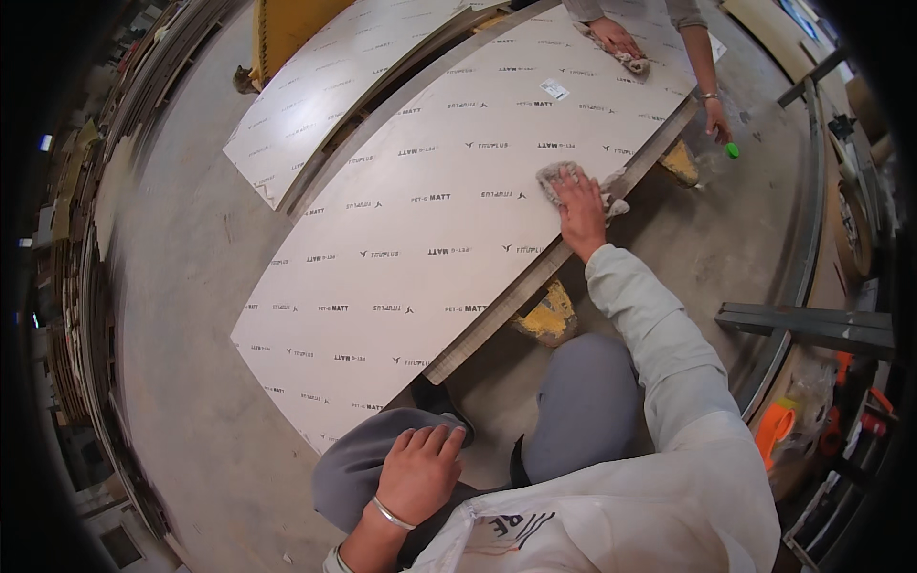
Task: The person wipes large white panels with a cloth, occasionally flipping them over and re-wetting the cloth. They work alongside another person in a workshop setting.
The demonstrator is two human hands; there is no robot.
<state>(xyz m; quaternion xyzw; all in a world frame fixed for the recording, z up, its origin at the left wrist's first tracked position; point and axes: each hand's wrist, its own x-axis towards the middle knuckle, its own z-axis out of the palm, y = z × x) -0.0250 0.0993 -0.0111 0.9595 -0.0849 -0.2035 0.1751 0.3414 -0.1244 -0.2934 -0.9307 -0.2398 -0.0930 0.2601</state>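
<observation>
My right hand [580, 210] presses a crumpled grey-white rag [551, 180] flat against a large white panel [382, 253], close to its right edge. Folds of the cloth stick out on both sides of the fingers. The panel's film carries repeated dark print, and it lies on top of a stack of boards. On my left knee rests my left hand [418, 473], holding nothing, with its fingers laid over the grey trousers [349, 468]. A metal bangle [394, 516] circles that wrist.
At the far end, a co-worker's hand [616, 38] holds another rag [635, 65] on the panel; their other hand [716, 119] is by a clear bottle with a green cap [732, 151]. Yellow supports [549, 315] stand underneath. A second panel [296, 115] lies left. Metal frame [807, 325] juts in right.
</observation>
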